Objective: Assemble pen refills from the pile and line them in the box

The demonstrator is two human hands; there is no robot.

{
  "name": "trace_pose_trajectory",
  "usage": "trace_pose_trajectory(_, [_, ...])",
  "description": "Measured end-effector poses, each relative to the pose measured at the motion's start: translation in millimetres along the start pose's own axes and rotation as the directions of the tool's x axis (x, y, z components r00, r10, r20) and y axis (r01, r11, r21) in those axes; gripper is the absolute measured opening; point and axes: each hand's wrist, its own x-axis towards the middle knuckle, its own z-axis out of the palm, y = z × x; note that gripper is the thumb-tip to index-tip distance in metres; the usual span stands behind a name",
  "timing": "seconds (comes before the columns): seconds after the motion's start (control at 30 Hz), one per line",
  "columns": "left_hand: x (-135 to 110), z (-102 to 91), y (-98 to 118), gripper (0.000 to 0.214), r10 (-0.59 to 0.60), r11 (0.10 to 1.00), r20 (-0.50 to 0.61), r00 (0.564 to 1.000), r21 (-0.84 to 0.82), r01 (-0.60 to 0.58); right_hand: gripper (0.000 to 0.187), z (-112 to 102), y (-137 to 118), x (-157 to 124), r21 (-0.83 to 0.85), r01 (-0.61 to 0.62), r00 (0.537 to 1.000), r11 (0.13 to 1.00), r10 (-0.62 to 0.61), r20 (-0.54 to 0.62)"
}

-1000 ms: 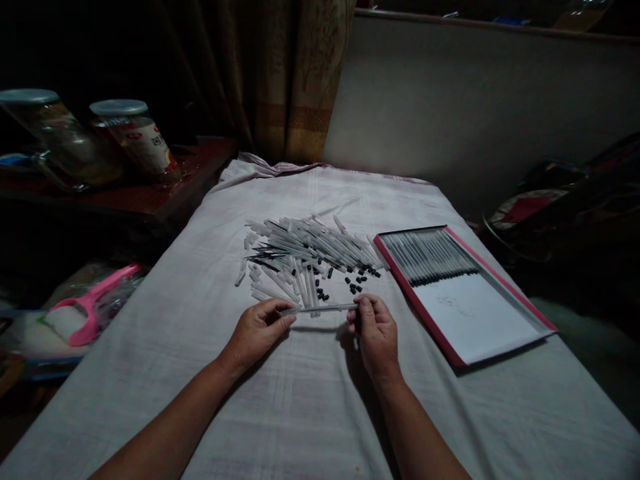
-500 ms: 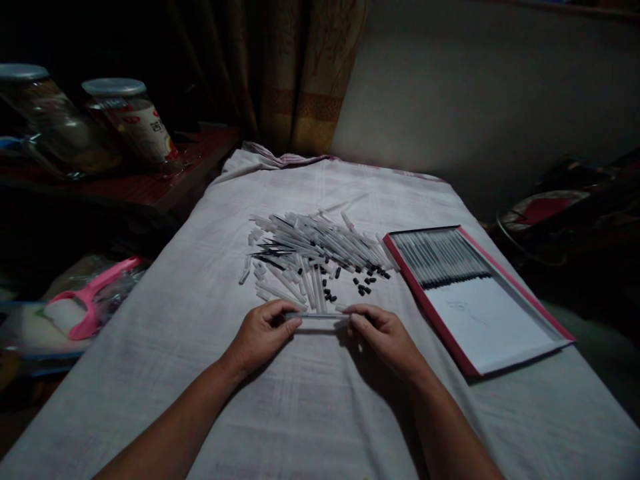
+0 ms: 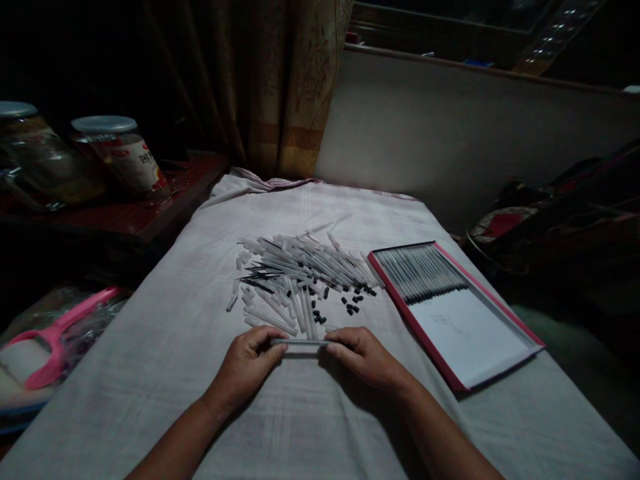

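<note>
A slim pen [image 3: 303,342] lies level between my hands, just above the cloth. My left hand [image 3: 254,360] pinches its left end between thumb and fingers. Its right end is in the closed fingers of my right hand [image 3: 361,357], which hide the tip. Beyond my hands spreads a heap of pen parts [image 3: 305,260], with clear barrels, dark refills and pale caps. Several small black plugs [image 3: 353,307] are scattered at its right side. On the right, a red-edged shallow box [image 3: 445,363] holds a row of pens [image 3: 423,270] side by side at its far end.
A pale checked cloth [image 3: 280,427] covers the table. At the left, a dark red cabinet top [image 3: 165,200] bears a lidded jar [image 3: 130,160] and a glass mug [image 3: 55,173]. A pink-handled thing [image 3: 70,327] lies low on the left. A curtain [image 3: 300,100] hangs behind.
My hands have come closer together along the pen, and less of it shows between them. The view has tilted up and shifted, bringing a ledge into sight at the back.
</note>
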Motion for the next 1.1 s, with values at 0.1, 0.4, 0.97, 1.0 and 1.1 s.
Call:
trace_pose_trajectory(0.1, [0.5, 3.9, 1.1, 0.018, 0.004, 1.000, 0.003, 1.000, -0.005, -0.004, 0.028, -4.9, -1.5, -2.3, -0.026, 0.007, 1.000, 1.000, -0.007, 0.011])
trace_pose_trajectory(0.4, [5.8, 5.0, 1.3, 0.060, -0.159, 0.950, -0.043, 0.986, -0.279, 0.141, 0.033, -92.9, 10.1, -13.6, -0.155, -0.133, 0.811, 0.979, 0.018, -0.585])
trace_pose_trajectory(0.97, [4.5, 1.7, 3.4, 0.052, -0.201, 0.922, -0.056, 0.978, -0.349, 0.169, 0.043, -204.8, 55.3, -3.6, -0.264, -0.848, 0.360, 0.459, 0.134, -0.923])
trace_pose_trajectory(1.0, [4.8, 1.7, 2.4, 0.052, -0.201, 0.921, -0.058, 0.978, -0.350, 0.168, 0.042, -205.6, 56.9, -1.4, -0.271, -0.848, 0.369, 0.455, 0.139, -0.919])
trace_pose_trajectory(1.1, [5.2, 1.6, 0.5, 0.052, -0.196, 0.922, -0.061, 0.979, -0.352, 0.163, 0.041, -204.0, 59.8, 5.5, -0.304, -0.843, 0.403, 0.443, 0.148, -0.903])
